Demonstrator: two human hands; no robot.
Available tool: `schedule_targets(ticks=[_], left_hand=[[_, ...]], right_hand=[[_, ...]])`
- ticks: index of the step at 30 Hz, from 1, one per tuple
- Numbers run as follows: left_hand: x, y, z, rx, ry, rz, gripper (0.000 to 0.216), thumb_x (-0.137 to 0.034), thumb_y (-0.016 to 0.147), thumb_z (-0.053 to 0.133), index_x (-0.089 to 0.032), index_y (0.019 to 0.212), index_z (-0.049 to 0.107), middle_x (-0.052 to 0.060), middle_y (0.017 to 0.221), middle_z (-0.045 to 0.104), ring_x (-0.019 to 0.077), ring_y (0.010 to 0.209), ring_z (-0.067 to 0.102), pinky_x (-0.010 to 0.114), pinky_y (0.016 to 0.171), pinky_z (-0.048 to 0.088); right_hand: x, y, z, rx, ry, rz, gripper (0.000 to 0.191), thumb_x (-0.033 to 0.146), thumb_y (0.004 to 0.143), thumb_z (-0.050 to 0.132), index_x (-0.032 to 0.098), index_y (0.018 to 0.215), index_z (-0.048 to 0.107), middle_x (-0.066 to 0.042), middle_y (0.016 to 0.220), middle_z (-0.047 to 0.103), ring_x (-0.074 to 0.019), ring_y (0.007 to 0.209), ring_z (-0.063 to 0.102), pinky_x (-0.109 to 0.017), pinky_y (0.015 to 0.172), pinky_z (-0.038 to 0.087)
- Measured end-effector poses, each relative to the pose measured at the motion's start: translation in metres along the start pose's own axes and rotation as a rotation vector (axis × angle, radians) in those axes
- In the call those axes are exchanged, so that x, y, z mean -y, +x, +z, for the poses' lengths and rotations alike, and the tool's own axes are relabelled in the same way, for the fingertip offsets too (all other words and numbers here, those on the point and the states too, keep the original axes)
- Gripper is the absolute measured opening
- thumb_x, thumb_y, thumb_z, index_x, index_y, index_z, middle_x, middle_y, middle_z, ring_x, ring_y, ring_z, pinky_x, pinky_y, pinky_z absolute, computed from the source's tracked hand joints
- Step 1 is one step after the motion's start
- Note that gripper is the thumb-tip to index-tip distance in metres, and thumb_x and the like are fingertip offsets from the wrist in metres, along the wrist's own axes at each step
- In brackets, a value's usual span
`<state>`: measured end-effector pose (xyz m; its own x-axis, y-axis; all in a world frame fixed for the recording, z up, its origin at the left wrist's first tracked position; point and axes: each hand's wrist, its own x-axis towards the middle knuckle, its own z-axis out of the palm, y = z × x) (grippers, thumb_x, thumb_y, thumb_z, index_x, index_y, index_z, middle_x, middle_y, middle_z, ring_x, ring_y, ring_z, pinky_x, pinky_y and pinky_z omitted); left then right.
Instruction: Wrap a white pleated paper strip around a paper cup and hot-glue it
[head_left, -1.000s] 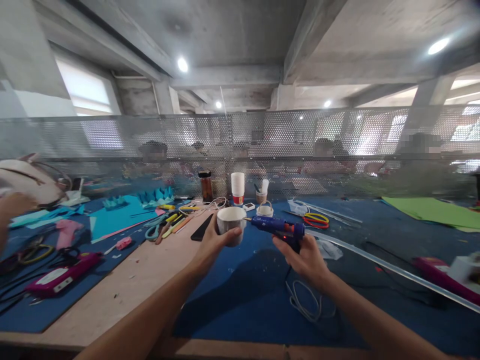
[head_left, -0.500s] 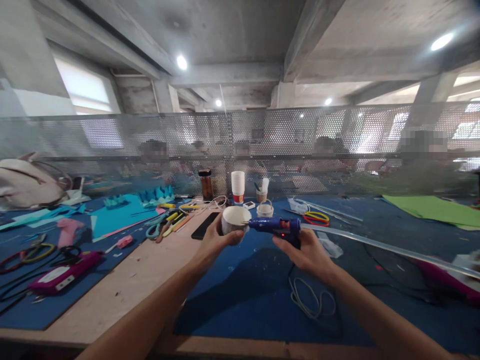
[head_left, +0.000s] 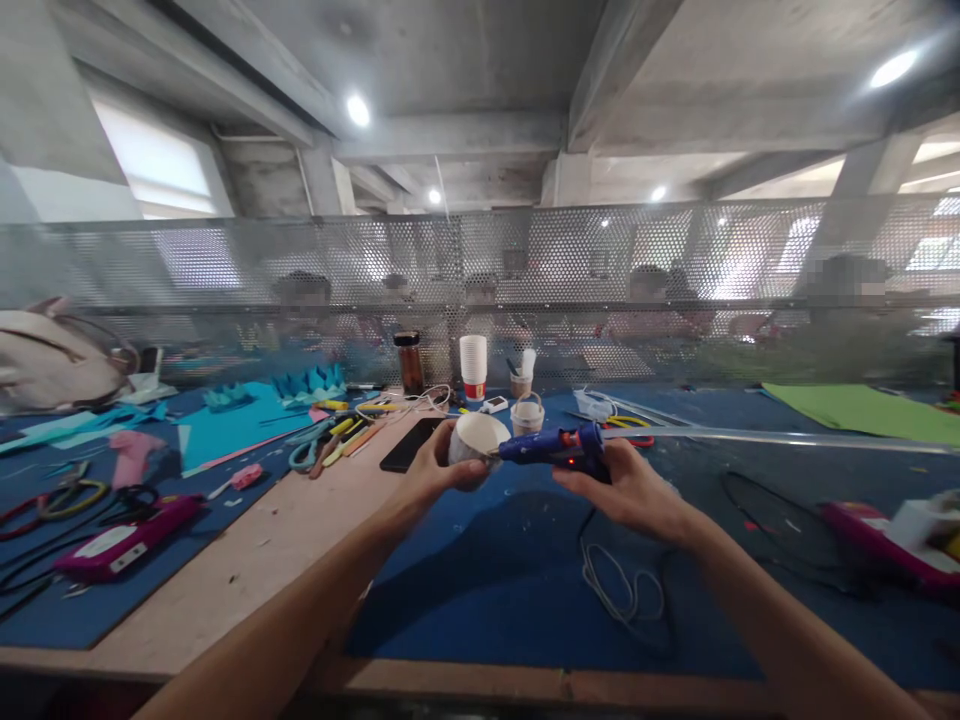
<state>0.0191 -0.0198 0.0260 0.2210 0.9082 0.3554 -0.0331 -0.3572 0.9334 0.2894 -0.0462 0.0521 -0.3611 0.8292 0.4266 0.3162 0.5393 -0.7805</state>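
Note:
My left hand (head_left: 435, 470) is closed round a white paper cup (head_left: 478, 436), which is tilted over the blue mat. In my right hand (head_left: 630, 490) is a blue hot glue gun (head_left: 551, 446) with a small red light on its body. Its nozzle points left and meets the cup near the rim; whether glue is coming out is too small to tell. A long clear glue stick (head_left: 750, 435) runs out of the gun's back to the right. The gun's grey cord (head_left: 619, 585) lies looped on the mat below.
Behind the cup stand a small white basket (head_left: 527, 414), a stack of paper cups (head_left: 473, 365) and a brown jar (head_left: 409, 363). A black phone (head_left: 412, 445) and several tools lie to the left. Magenta power strips (head_left: 127, 540) sit at both sides. A perforated metal screen (head_left: 570, 345) closes the back.
The cup has been tipped, so its opening shows differently, and it has moved slightly right. The glue gun has followed along the rim, and its glue stick has swung up closer to level.

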Motion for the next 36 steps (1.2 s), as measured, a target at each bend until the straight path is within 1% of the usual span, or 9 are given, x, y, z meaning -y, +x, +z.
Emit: schedule_targets(ticks=[6,9,13,18,23,26,29,33,36], left_hand=[[0.004,0.002,-0.003,0.041,-0.043,-0.039,0.057,-0.042,0.073,0.081,-0.019,0.121,0.063,0.008,0.109,0.068,0.0218,0.092,0.06,0.029,0.073,0.046],[0.008,0.004,-0.005,0.079,-0.126,-0.104,0.058,-0.048,0.074,0.08,-0.018,0.121,0.065,0.01,0.106,0.07,0.0217,0.088,0.063,0.028,0.07,0.046],[0.011,0.005,-0.007,0.061,-0.288,-0.193,0.054,-0.054,0.081,0.071,-0.018,0.121,0.068,0.013,0.113,0.073,0.0266,0.097,0.068,0.035,0.079,0.053],[0.009,0.002,-0.003,0.093,-0.392,-0.275,0.05,-0.055,0.088,0.064,-0.018,0.122,0.07,0.013,0.117,0.075,0.0282,0.107,0.069,0.038,0.089,0.055],[0.007,0.002,0.003,0.132,-0.423,-0.361,0.055,-0.06,0.092,0.056,-0.019,0.127,0.068,0.014,0.123,0.073,0.0289,0.113,0.069,0.038,0.093,0.054],[0.01,0.002,0.006,0.137,-0.473,-0.424,0.055,-0.06,0.092,0.056,-0.019,0.126,0.069,0.014,0.121,0.074,0.0283,0.111,0.07,0.039,0.095,0.053],[0.014,-0.001,0.007,0.16,-0.52,-0.467,0.057,-0.062,0.091,0.057,-0.018,0.126,0.069,0.014,0.123,0.073,0.0277,0.112,0.069,0.04,0.1,0.051],[0.014,-0.005,0.009,0.224,-0.449,-0.429,0.052,-0.05,0.082,0.076,-0.019,0.123,0.071,0.012,0.125,0.073,0.0259,0.113,0.068,0.036,0.098,0.051],[0.012,-0.007,0.011,0.214,-0.369,-0.397,0.051,-0.037,0.077,0.081,-0.019,0.124,0.069,0.011,0.123,0.073,0.0242,0.108,0.068,0.035,0.096,0.05]], right_hand=[[-0.005,0.0,-0.003,-0.006,0.003,-0.021,0.021,0.038,0.083,0.071,0.02,0.087,0.079,-0.001,0.069,0.066,-0.0173,0.066,0.055,-0.029,0.057,0.047],[-0.004,0.002,-0.005,-0.059,-0.034,-0.043,0.022,0.039,0.084,0.07,0.02,0.089,0.079,0.0,0.068,0.066,-0.0159,0.062,0.054,-0.029,0.055,0.045],[-0.002,0.006,-0.006,-0.122,-0.029,0.025,0.026,0.044,0.088,0.067,0.02,0.081,0.072,0.004,0.052,0.056,-0.0129,0.05,0.049,-0.028,0.049,0.04],[-0.008,0.011,-0.002,-0.138,0.198,0.095,0.039,0.052,0.093,0.063,0.018,0.074,0.063,0.005,0.048,0.05,-0.0106,0.045,0.047,-0.028,0.05,0.038],[-0.015,0.013,0.012,-0.208,0.466,0.086,0.033,0.049,0.093,0.066,0.016,0.09,0.066,0.009,0.052,0.044,-0.0097,0.046,0.046,-0.026,0.051,0.038],[-0.018,0.013,0.021,-0.222,0.518,0.089,0.036,0.051,0.092,0.067,0.015,0.095,0.067,0.005,0.059,0.055,-0.0125,0.055,0.056,-0.027,0.059,0.046],[-0.021,0.012,0.029,-0.203,0.573,0.135,0.038,0.053,0.089,0.069,0.016,0.098,0.069,-0.004,0.08,0.071,-0.0181,0.071,0.07,-0.033,0.075,0.055],[-0.023,0.011,0.036,-0.15,0.578,0.161,0.038,0.053,0.089,0.069,0.017,0.097,0.073,-0.009,0.095,0.077,-0.0215,0.087,0.074,-0.035,0.086,0.057],[-0.021,0.01,0.039,-0.14,0.558,0.154,0.037,0.053,0.089,0.069,0.016,0.098,0.074,-0.009,0.096,0.078,-0.0215,0.086,0.074,-0.035,0.086,0.057]])
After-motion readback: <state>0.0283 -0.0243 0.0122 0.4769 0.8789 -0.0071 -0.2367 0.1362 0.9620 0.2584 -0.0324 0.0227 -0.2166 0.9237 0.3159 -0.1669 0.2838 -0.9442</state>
